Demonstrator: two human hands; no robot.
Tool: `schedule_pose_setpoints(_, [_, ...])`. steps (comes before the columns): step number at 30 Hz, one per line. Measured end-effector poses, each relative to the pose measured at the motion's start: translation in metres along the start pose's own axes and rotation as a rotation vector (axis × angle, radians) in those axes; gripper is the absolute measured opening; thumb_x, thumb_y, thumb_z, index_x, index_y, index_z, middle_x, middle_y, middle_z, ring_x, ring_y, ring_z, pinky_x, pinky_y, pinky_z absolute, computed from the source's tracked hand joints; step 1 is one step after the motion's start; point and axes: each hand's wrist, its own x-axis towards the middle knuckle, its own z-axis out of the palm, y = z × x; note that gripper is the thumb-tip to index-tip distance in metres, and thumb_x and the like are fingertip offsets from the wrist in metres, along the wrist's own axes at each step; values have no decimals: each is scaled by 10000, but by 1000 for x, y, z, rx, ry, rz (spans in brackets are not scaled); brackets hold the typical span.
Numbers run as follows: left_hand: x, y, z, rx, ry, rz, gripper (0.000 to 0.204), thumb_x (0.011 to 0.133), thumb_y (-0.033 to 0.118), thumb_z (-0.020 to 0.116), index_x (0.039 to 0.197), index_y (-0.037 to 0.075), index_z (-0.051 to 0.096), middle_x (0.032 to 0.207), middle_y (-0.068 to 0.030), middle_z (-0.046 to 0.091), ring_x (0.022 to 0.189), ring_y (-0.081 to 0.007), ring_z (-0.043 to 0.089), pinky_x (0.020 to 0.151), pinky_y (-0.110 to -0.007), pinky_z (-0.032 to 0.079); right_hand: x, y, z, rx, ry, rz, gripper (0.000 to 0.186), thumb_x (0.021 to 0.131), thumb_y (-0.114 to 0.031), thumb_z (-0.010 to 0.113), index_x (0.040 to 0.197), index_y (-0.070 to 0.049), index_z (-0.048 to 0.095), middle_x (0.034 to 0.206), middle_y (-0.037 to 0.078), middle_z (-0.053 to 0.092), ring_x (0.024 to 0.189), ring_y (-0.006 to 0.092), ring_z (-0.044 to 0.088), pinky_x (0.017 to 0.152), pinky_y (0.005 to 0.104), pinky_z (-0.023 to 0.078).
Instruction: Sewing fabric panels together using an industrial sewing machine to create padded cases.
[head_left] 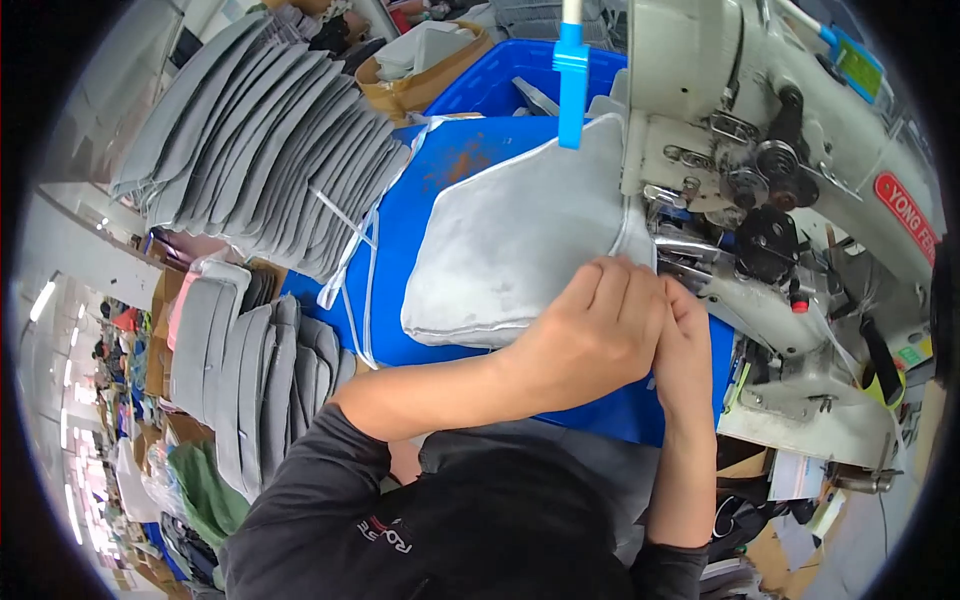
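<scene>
Fabric panel (520,235): pale grey, raised edging (465,337).

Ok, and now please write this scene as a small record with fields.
work piece: light-grey padded fabric panel on blue tabletop
left hand: fingers curled at the panel's right side; grip hidden
right hand: close beside the left; grip hidden
machine: off-white metal sewing machine, right
left side: stacked grey flat panels
behind: blue plastic bin

Left hand (605,320), right hand (685,340) together at grey panel's (525,225) edge.
</scene>
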Motion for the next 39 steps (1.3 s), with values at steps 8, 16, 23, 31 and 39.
schedule_pose_setpoints(8, [6,-11,18,-19,-6,-66,222,724,147,593,879,-11,618,824,-101,585,781,-222,584,653,-276,436,10,0,4,-99,7,-131,153,973,-70,540,826,-30,551,785,-49,541,750,28,459,653,200,392])
schedule_pose_setpoints(16, [-10,2,28,-158,160,-147,329,796,239,585,1052,46,660,1130,-140,650,1156,-320,556,1022,-476,415,-10,-3,7,-264,132,-201,263,1018,-225,557,880,-4,600,852,20,659,791,60,593,659,220,469])
schedule_pose_setpoints(23, [-52,-16,53,-249,577,-34,356,922,293,555,1263,191,578,1352,-91,542,1264,-290,474,917,-448,460,-17,2,8,-376,47,-41,314,1018,-193,550,762,-15,586,598,63,625,435,103,567,389,215,407])
schedule_pose_setpoints(31, [-39,-32,29,-131,307,149,459,884,347,521,1156,-4,634,1252,-108,605,1181,-256,550,845,-369,473,-20,18,22,-297,91,-49,261,964,-93,554,723,1,592,554,98,614,417,136,568,381,231,419])
schedule_pose_setpoints(39, [-13,-51,12,84,281,392,441,840,385,528,983,0,689,1083,-180,649,1049,-320,587,692,-398,473,-24,16,22,-449,80,-158,247,880,-57,647,651,24,602,547,64,607,444,122,579,395,260,434])
